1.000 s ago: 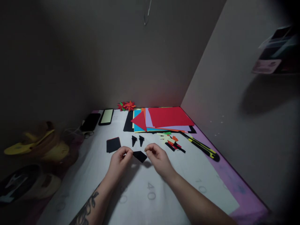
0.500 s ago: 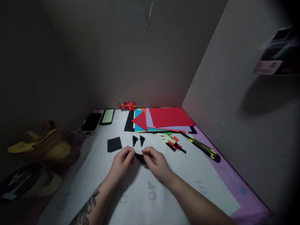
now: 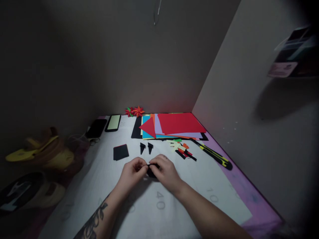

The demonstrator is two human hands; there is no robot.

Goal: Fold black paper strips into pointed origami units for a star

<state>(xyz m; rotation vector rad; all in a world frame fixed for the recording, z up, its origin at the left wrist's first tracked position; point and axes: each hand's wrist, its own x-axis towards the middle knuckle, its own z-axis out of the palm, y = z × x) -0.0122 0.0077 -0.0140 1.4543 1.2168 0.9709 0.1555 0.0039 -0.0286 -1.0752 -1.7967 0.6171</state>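
A small piece of black paper (image 3: 151,173) is pinched between my two hands, low over the table; much of it is hidden by my fingers. My left hand (image 3: 134,171) closes on its left end with thumb and forefinger. On the other side, my right hand (image 3: 165,173) grips it, thumb over the front. Just beyond my hands stand two small folded black paper pieces (image 3: 142,148), side by side. To their left lies a stack of black paper squares (image 3: 121,152) with a thin reddish edge showing.
Coloured paper sheets (image 3: 181,123) lie at the back, beside two folded paper stars (image 3: 138,111). Paper scraps (image 3: 183,149) and a yellow-black utility knife (image 3: 216,157) are on the right. A phone (image 3: 113,122) and a dark device (image 3: 96,128) lie back left; caps (image 3: 42,149) at far left.
My hands have come closer together around the black paper, and my right fingers now cover more of it. The view has shifted slightly.
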